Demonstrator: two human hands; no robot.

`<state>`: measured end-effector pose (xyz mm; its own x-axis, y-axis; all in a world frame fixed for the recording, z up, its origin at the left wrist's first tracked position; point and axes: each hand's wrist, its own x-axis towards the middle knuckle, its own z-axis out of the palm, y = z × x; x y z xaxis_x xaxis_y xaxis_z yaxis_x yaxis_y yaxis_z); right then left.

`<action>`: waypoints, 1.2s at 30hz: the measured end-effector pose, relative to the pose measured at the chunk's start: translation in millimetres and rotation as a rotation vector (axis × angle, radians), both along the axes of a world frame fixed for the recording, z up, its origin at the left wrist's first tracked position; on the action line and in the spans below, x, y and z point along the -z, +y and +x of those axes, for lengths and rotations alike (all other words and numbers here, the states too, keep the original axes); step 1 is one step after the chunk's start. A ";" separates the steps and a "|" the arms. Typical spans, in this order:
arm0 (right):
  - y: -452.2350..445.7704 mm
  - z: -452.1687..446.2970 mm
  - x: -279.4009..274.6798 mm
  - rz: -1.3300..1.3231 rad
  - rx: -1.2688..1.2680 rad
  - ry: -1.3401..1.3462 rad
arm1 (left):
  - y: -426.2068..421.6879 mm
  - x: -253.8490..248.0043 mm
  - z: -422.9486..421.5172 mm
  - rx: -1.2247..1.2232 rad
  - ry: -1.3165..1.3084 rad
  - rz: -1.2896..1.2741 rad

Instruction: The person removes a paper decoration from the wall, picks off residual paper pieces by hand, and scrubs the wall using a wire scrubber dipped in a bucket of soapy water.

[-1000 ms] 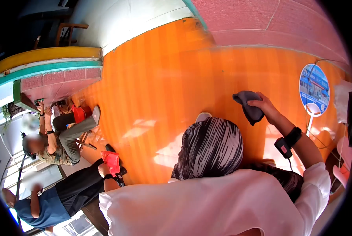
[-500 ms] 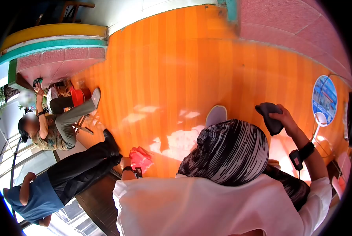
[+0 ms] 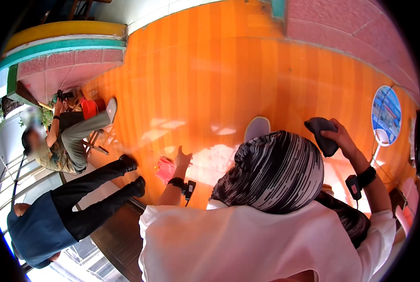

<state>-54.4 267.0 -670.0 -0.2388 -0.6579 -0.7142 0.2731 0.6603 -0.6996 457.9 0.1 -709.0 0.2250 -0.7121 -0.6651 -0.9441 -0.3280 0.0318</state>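
My right hand [image 3: 344,139] is closed around a dark grey, elongated thing [image 3: 322,136] with rounded ends; I cannot make out its exact kind. It is held up beside my knee, in black-and-white streaked trousers [image 3: 276,171]. My left hand [image 3: 182,159] reaches out over the orange floor, thumb and fingers apart, with nothing in it. Right beside that hand is a crumpled red bag [image 3: 164,169], partly hidden behind the wrist; whether they touch cannot be told. Both wrists wear black straps with small boxes.
A light-soled shoe [image 3: 257,128] shows beyond my knee. To the right, a round blue-and-white fan [image 3: 386,115] leans near a pink ledge. At the left, one person in dark trousers [image 3: 95,204] stands, and another sits near a red bucket [image 3: 92,108].
My left hand has come up and forward, past the red bag, with fingers spread. The standing person's feet have moved apart. The seated person's raised hand has lowered. My right hand keeps its hold.
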 end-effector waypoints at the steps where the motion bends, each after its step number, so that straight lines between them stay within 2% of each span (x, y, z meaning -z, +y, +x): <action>1: 1.1 0.4 0.0 0.003 -0.005 -0.004 | 6.4 28.1 17.8 0.050 -0.063 -0.008; 2: 2.4 0.0 -0.3 0.018 -0.008 -0.005 | 12.6 57.4 41.1 0.099 -0.126 -0.017; 6: 7.4 -0.5 2.9 0.050 -0.011 -0.010 | 35.1 61.7 78.1 0.145 -0.204 -0.126; 8: 7.0 0.2 1.7 0.064 -0.013 -0.024 | 26.9 63.4 112.4 0.147 -0.470 -0.056; 9: 6.6 0.4 1.7 0.079 -0.013 -0.035 | 19.5 70.5 142.0 0.145 -0.472 -0.049; 10: 6.7 0.6 3.5 0.088 -0.018 -0.037 | 9.9 78.0 175.8 -0.122 -0.276 -0.059; 13: 13.0 0.1 13.3 0.109 0.003 -0.025 | 10.4 70.5 176.3 -0.547 -0.011 -0.238; 17: 9.9 1.0 14.2 0.139 0.055 -0.056 | -3.7 93.7 232.1 -0.577 -0.027 -0.216; 20: 0.7 3.3 9.1 0.153 0.059 -0.051 | -3.9 119.9 238.7 -0.593 -0.028 -0.197; 25: -7.9 1.7 10.9 0.148 0.056 -0.033 | 1.2 130.3 221.8 -0.505 -0.087 -0.148; 30: -10.4 3.8 9.0 0.151 0.072 -0.024 | 15.4 115.1 210.3 -0.339 -0.201 -0.096; 34: -10.3 -0.8 2.0 0.134 0.049 -0.020 | 34.7 75.9 203.5 -0.081 -0.381 -0.097; 36: -11.3 -12.7 -3.6 0.056 0.055 0.027 | 15.3 65.6 172.4 0.075 -0.430 -0.241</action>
